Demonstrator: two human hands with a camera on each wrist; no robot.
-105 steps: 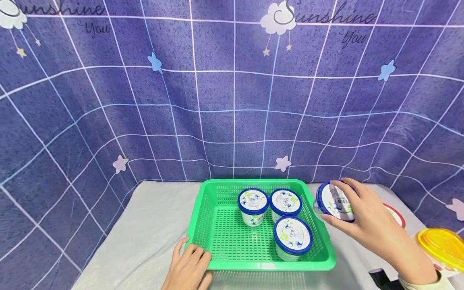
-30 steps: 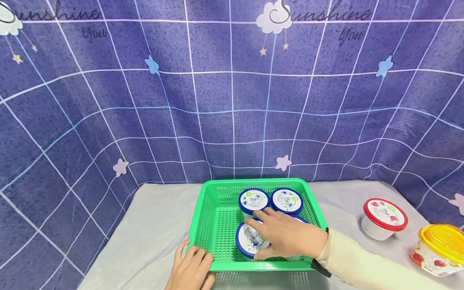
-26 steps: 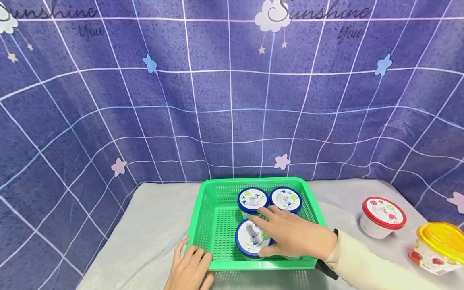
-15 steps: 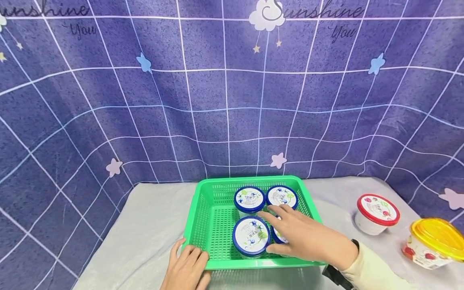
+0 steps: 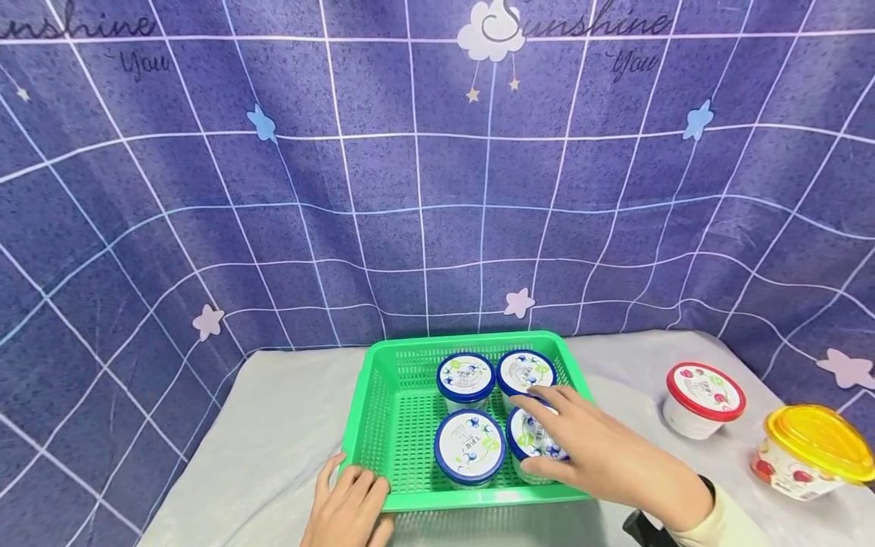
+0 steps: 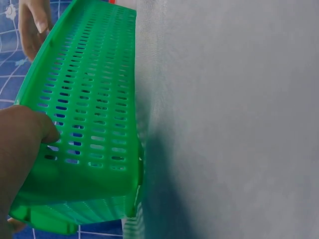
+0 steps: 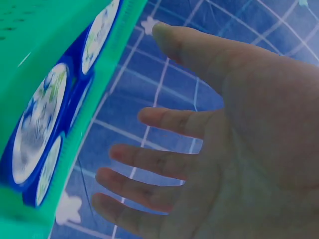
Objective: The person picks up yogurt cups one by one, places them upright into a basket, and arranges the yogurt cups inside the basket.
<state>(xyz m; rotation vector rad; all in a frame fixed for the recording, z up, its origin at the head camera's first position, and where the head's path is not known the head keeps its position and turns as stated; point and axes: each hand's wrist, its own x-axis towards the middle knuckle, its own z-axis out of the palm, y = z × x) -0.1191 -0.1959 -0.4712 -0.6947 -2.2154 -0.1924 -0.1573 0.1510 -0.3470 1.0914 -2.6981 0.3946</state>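
Clearly, the right wrist view settles what the head view leaves doubtful: the right hand (image 5: pixel 588 448) is empty, fingers spread and clear of the lids. The left wrist view shows the thumb of the left hand (image 5: pixel 349 507) against the outside of the green basket (image 5: pixel 492 497); from above, its fingers hook over the rim, gripping it. One blue-lidded tub (image 5: pixel 470 447) sits inside, between the hands, near three matching tubs (image 5: pixel 467 376). A second ago the right hand was on that nearer tub; now it has drawn away, leaving the lid uncovered.
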